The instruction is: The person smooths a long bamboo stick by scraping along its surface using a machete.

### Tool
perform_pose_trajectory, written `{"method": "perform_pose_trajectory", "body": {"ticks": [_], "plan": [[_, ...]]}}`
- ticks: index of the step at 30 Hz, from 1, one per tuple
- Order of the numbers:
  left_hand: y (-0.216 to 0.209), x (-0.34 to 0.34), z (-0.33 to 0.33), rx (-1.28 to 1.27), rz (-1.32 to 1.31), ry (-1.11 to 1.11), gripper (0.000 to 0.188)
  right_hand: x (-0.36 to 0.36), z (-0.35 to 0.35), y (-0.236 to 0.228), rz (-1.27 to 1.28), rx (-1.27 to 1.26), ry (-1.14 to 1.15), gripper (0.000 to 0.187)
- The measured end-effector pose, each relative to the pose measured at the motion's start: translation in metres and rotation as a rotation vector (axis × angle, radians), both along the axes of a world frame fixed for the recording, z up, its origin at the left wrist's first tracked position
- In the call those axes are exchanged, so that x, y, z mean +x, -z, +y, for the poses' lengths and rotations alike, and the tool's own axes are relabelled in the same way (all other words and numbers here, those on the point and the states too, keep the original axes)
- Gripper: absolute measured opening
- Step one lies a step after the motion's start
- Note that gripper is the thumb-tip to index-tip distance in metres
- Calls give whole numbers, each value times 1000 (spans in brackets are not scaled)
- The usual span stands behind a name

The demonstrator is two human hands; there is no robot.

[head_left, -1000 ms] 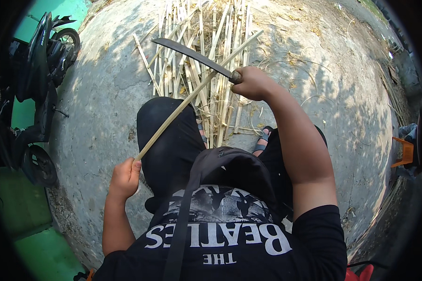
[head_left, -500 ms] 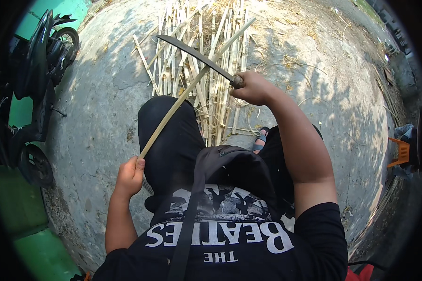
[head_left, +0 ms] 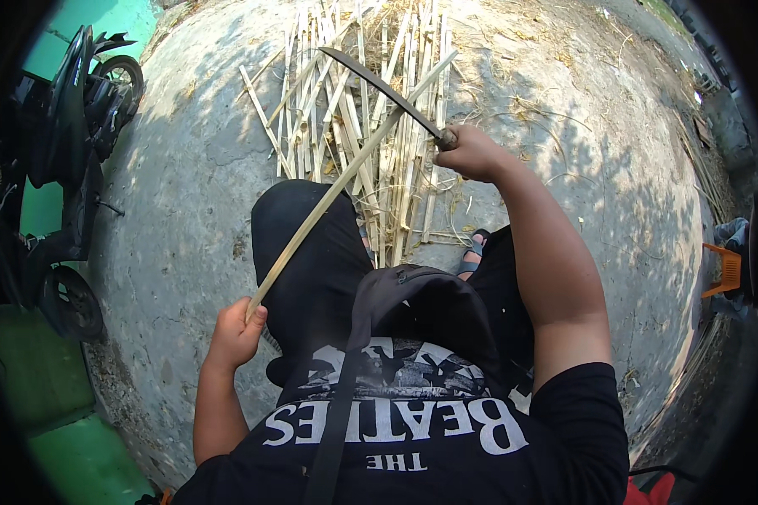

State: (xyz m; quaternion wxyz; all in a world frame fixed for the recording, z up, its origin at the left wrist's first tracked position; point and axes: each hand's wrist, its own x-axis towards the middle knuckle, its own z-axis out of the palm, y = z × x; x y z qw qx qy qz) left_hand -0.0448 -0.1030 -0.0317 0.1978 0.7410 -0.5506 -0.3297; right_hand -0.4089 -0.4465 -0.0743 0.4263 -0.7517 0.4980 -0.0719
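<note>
My left hand [head_left: 236, 332] is closed around the near end of a long bamboo strip [head_left: 320, 208]. The strip slants up and to the right, passing over my bent left knee. In my closed right hand [head_left: 472, 154] is the handle of a machete [head_left: 389, 91] with a long dark curved blade. The blade crosses the strip near its far end, its tip pointing to the upper left. From this view I cannot tell how firmly blade and strip touch. Below them, a spread of cut bamboo strips [head_left: 307, 114] lies on the ground in front of me.
A dark motorbike [head_left: 63, 168] stands at the left beside a green wall. Thin curly shavings [head_left: 522, 109] litter the concrete to the right of the strips. At the far right is an orange plastic chair [head_left: 722, 271]. A black bag [head_left: 429, 307] rests against my front.
My right hand has moved a little to the right and the machete with it, so the blade now crosses the strip closer to its far end. My left hand has lowered slightly.
</note>
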Motion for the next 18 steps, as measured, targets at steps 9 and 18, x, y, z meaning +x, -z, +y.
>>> {"method": "perform_pose_trajectory", "body": {"ticks": [9, 18], "plan": [[15, -1, 8, -55, -83, -19, 48, 42, 41, -39, 241, -360, -398, 32], [11, 4, 3, -58, -25, -50, 49, -6, 1, -19, 104, -130, 31, 28]]}}
